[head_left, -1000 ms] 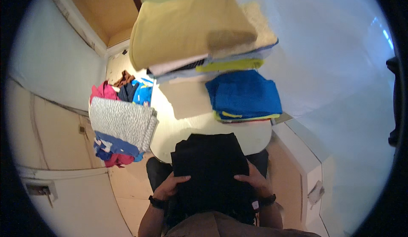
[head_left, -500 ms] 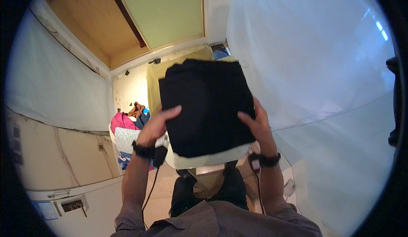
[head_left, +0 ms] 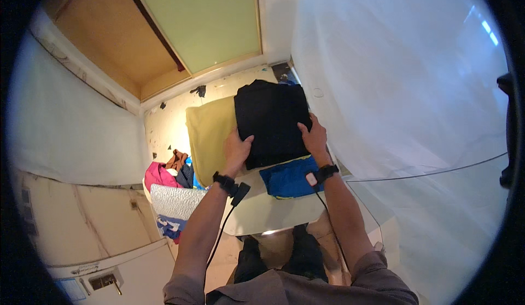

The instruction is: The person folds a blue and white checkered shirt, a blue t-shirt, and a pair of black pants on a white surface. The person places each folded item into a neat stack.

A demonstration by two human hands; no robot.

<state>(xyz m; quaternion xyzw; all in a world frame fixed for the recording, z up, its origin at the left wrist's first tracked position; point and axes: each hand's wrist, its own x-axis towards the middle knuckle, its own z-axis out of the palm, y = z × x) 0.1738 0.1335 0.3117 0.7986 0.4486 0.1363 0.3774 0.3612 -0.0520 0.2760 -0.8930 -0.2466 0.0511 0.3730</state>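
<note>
A folded black garment [head_left: 272, 120] lies flat between my hands over the far part of the white table [head_left: 254, 215]. My left hand [head_left: 238, 150] grips its near left edge, thumb on top. At the right edge, my right hand [head_left: 315, 138] holds it the same way, fingers underneath or hidden. To the left, partly covered by the black garment, spreads a yellow cloth [head_left: 209, 133]. Nearer to me, beside my right wrist, a folded blue cloth [head_left: 290, 179] with a yellowish edge rests on the table.
At the left a container of mixed clothes holds a pink-red cloth [head_left: 161, 175] and a brown one [head_left: 177, 160]. A silvery textured sheet [head_left: 174, 200] hangs by it. White sheeting [head_left: 394, 75] rises at the right; a pale green panel [head_left: 210, 18] stands behind. Cables run from both wristbands.
Both hands have moved forward, carrying the black garment away from me, farther over the table. The blue cloth and more of the yellow cloth now show.
</note>
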